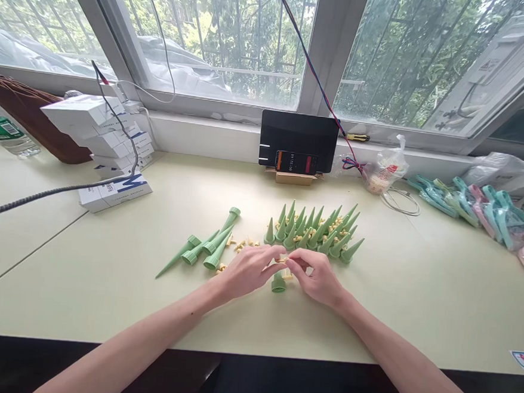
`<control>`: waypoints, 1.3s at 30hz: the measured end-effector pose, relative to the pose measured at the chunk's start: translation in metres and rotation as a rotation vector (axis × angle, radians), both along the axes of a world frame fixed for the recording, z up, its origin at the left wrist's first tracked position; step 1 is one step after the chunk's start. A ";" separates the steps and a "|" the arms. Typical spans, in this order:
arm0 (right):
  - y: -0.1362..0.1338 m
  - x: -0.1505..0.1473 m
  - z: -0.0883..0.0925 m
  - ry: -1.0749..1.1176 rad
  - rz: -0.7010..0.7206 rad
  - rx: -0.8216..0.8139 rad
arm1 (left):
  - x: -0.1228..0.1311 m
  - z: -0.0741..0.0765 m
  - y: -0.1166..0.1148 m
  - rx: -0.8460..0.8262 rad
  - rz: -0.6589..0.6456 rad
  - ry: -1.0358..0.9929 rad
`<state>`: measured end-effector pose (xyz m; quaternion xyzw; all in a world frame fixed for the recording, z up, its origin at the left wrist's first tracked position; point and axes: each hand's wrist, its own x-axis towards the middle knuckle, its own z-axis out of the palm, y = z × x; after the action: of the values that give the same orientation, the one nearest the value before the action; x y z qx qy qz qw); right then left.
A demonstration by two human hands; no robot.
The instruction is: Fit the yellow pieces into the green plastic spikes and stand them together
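Observation:
Both hands meet above the front middle of the table. My left hand [248, 268] and my right hand [317, 277] pinch a small yellow plastic part [282, 260] between their fingertips. Just beneath them lies a green plastic spike [278, 284], its hollow wide end toward me and the rest partly hidden by my fingers. Another yellow piece [287, 275] shows beside it, under my right fingers. Left of my left hand are several loose green spikes [218, 241] with ribbed caps and scattered yellow pieces [239, 244]. Beyond my hands, many green spikes [313, 230] stand in tight rows with yellow parts among them.
A phone [296, 162] showing a timer leans on a black screen [300, 133] at the back. White boxes [114, 191] and a dark cable [56, 189] are at left. To the right are a tied plastic bag [385, 169] and pastel wrapped clips [481, 203].

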<state>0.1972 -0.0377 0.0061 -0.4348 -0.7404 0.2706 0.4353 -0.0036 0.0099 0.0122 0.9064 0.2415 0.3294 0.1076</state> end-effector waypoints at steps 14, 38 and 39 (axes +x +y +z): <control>-0.002 0.000 0.007 0.065 -0.299 0.142 | 0.002 0.003 -0.006 -0.307 0.069 0.310; -0.001 -0.001 0.005 0.072 -0.285 0.091 | 0.003 0.006 -0.008 -0.421 -0.010 0.253; -0.001 -0.001 0.005 0.073 -0.282 0.089 | 0.004 0.005 -0.008 -0.409 -0.010 0.239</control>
<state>0.1967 -0.0386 0.0116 -0.5049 -0.6669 0.1893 0.5143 0.0001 0.0021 0.0171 0.8994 0.3099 0.1636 0.2612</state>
